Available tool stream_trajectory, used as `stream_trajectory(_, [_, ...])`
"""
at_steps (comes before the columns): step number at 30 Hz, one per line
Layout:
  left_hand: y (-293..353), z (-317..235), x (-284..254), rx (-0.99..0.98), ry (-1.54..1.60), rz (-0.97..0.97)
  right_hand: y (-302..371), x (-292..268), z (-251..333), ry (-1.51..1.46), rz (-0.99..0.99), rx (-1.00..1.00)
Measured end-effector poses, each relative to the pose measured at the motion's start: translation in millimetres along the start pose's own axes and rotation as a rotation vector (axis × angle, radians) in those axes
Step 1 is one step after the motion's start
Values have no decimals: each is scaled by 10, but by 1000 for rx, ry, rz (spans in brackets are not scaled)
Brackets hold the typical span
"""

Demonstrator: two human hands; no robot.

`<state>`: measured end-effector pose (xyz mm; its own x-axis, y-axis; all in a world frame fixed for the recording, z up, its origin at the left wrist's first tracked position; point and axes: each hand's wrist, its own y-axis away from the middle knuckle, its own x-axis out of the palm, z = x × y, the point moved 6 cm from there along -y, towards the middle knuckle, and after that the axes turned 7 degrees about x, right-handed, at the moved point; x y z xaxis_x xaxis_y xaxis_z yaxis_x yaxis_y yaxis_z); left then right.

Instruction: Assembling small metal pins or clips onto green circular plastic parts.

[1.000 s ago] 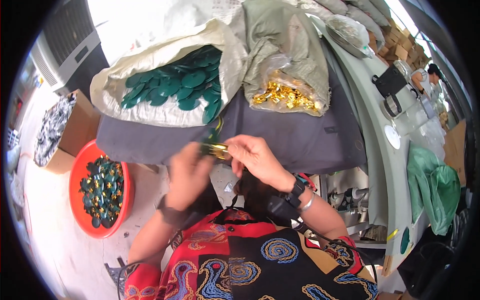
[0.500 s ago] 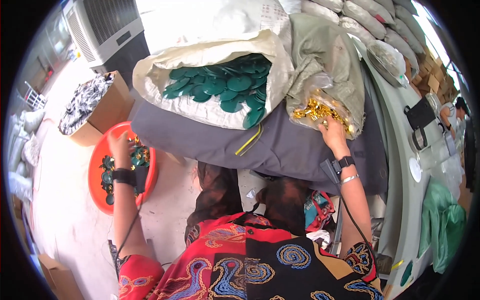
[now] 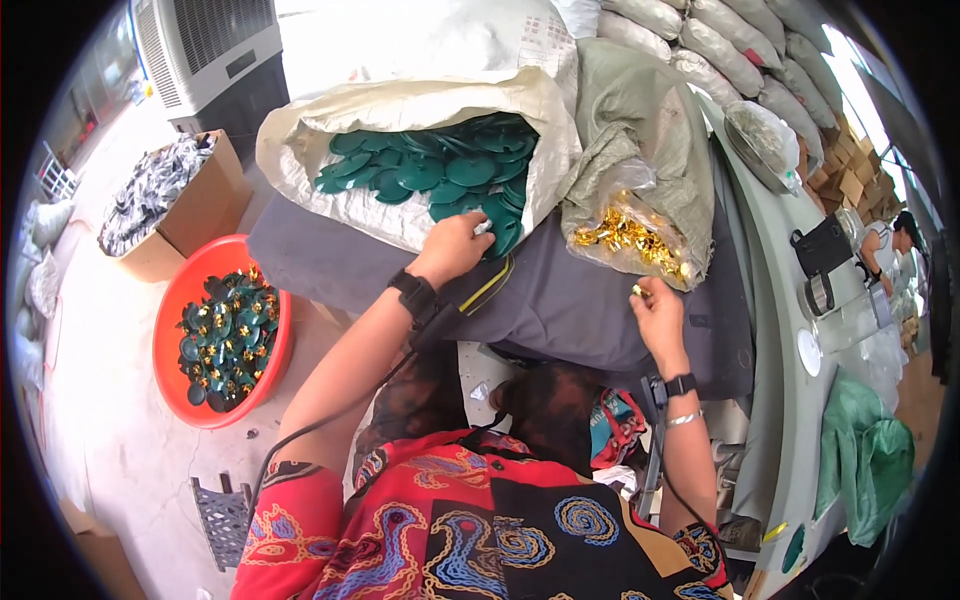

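Observation:
My left hand [image 3: 452, 248] is at the mouth of a white woven sack [image 3: 395, 225], its fingers closed at the edge of a green disc [image 3: 507, 230]. Something white wraps one fingertip. Many more flat round green discs fill the sack's opening. Just in front of a bag of shiny gold pieces [image 3: 635, 235], my right hand [image 3: 660, 318] pinches a small gold piece [image 3: 638, 290]. Down at the left, a red-orange tub [image 3: 170, 375] contains green discs with gold pieces on them.
Both sacks lie on a dark cloth-covered surface [image 3: 330, 265], a yellow strip [image 3: 487, 285] on it. A cardboard box [image 3: 205, 205] of grey-white pieces stands behind the tub, near an air cooler [image 3: 210, 50]. Right are a long grey table [image 3: 775, 290], a green bag [image 3: 865, 450] and another person [image 3: 885, 250].
My left hand has moved from the tub, up and right, to the green discs. My right hand has drawn back from the gold pieces with one in its fingertips.

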<state>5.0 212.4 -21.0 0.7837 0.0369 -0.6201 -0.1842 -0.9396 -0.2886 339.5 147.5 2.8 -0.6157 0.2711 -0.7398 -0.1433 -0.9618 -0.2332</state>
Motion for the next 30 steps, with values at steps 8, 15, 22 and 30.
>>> stream_trajectory(8, [-110, -142, 20, 97, -91, 164, 227, 85, 81, 52, -1, -83])
stream_trajectory(15, [210, -276, -183, 14, -199, -112, 231, 82, 80, 82, -74, -118])
stream_trajectory(22, [478, -366, -196, -160, 141, 71, 557, 324, 660, -788, 286, 26])
stream_trajectory(30, [1014, -1201, 71, -136, 693, 218, 861, 261, 1282, -582, 289, -310])
